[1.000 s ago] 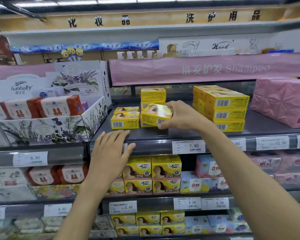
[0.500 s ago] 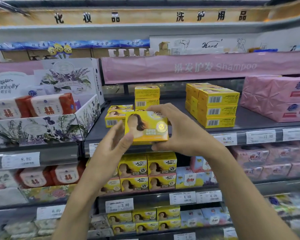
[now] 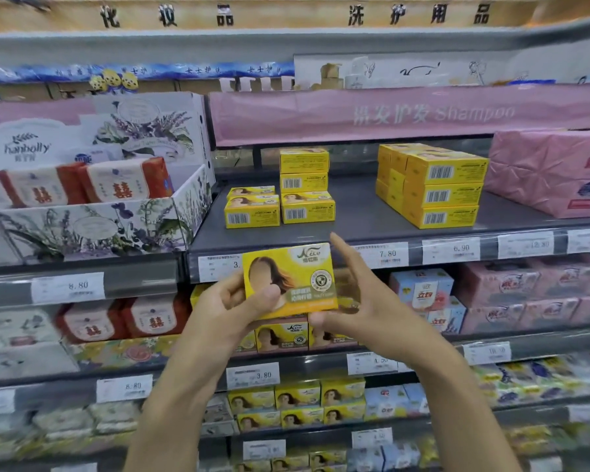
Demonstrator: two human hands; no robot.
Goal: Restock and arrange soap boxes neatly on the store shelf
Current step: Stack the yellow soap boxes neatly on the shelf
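Soap box [image 3: 288, 281], yellow, marked "Nice", is held lower than half a second ago, before the price strip [image 3: 387, 254] reading 7.80. My left hand [image 3: 232, 308] pinches its left end, thumb on front; my right hand [image 3: 361, 301] touches its right edge with straight fingers. Bare shelf [image 3: 355, 216] lies open between the low stacks [image 3: 280, 207] and the tall stack [image 3: 438, 189].

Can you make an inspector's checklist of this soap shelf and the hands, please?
Surface: dark shelf, bare along its front.
Job's things: one yellow box held in front of the shelf edge, printed face toward the camera; a low group of yellow boxes on the left, a taller stack on the right.
Clutter: nothing seen.
Grippers: left hand grips the box; right hand has straight fingers at the box's right side.
Cables: nothing seen.
Surroundings: floral tray left, pink packs right, price tags on the rail, banner above.
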